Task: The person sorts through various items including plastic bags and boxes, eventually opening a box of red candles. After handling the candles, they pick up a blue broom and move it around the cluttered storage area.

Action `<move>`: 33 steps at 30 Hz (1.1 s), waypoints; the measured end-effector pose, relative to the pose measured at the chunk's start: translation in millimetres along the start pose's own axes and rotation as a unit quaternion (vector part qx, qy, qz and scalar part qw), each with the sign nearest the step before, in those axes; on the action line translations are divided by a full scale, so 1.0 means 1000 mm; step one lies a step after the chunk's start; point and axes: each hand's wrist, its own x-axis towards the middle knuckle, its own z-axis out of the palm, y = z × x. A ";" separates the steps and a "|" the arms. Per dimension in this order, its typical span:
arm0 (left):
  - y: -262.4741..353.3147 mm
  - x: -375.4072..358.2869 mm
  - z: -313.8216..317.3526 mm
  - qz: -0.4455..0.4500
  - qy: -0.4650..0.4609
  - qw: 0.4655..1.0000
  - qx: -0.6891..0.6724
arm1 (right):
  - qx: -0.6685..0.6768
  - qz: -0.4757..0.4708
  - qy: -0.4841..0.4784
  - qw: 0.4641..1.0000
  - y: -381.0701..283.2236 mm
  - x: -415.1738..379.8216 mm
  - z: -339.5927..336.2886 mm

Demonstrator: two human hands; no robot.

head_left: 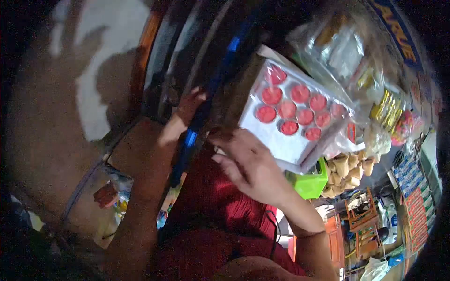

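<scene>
My left hand (183, 114) is blurred and partly in shadow, beside a dark bar (191, 137) with bright blue patches. I cannot make out how its fingers are placed. Closer to the middle, my right hand (251, 161) has its fingers curled together, with a small pale thing showing between thumb and fingers. Just beyond that hand lies a white tray (269, 140) under clear plastic, holding several round red pieces (287, 109). Dark red cloth (211, 196) covers my lap below the hands.
A bright green container (311, 183) stands by the tray's lower edge. Beyond it are brown cone-shaped packets (347, 171), clear plastic bags (344, 51) and yellow packs (388, 107). Wooden furniture (363, 215) is at the lower right. Colourful packets (123, 199) lie at the lower left.
</scene>
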 end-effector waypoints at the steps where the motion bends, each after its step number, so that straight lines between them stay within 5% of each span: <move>1: -0.010 -0.024 -0.002 -0.020 -0.038 0.999 -0.029 | 0.023 0.017 -0.029 0.999 -0.006 -0.010 0.001; 6: -0.040 -0.137 0.018 -0.047 -0.176 0.971 -0.151 | 0.071 -0.006 -0.102 0.992 -0.018 -0.084 0.018; 11: -0.067 -0.182 0.040 0.007 -0.026 0.996 -0.080 | 0.092 0.019 -0.163 0.982 -0.015 -0.131 0.027; 19: -0.171 -0.253 0.031 0.039 0.061 0.997 0.023 | 0.042 0.070 -0.223 0.971 0.021 -0.181 0.054; 24: -0.217 -0.223 0.020 0.060 0.052 0.997 0.006 | 0.091 0.147 -0.242 0.955 0.081 -0.194 0.103; 29: -0.212 -0.194 0.016 0.059 0.052 0.996 -0.029 | 0.241 0.292 -0.096 0.921 0.147 -0.150 0.186; 32: -0.250 -0.186 -0.010 0.096 0.044 0.993 0.056 | 0.304 0.381 -0.153 0.859 0.179 -0.113 0.220; 33: -0.265 -0.191 -0.020 0.170 0.106 0.958 0.205 | 0.285 0.398 -0.166 0.856 0.192 -0.116 0.234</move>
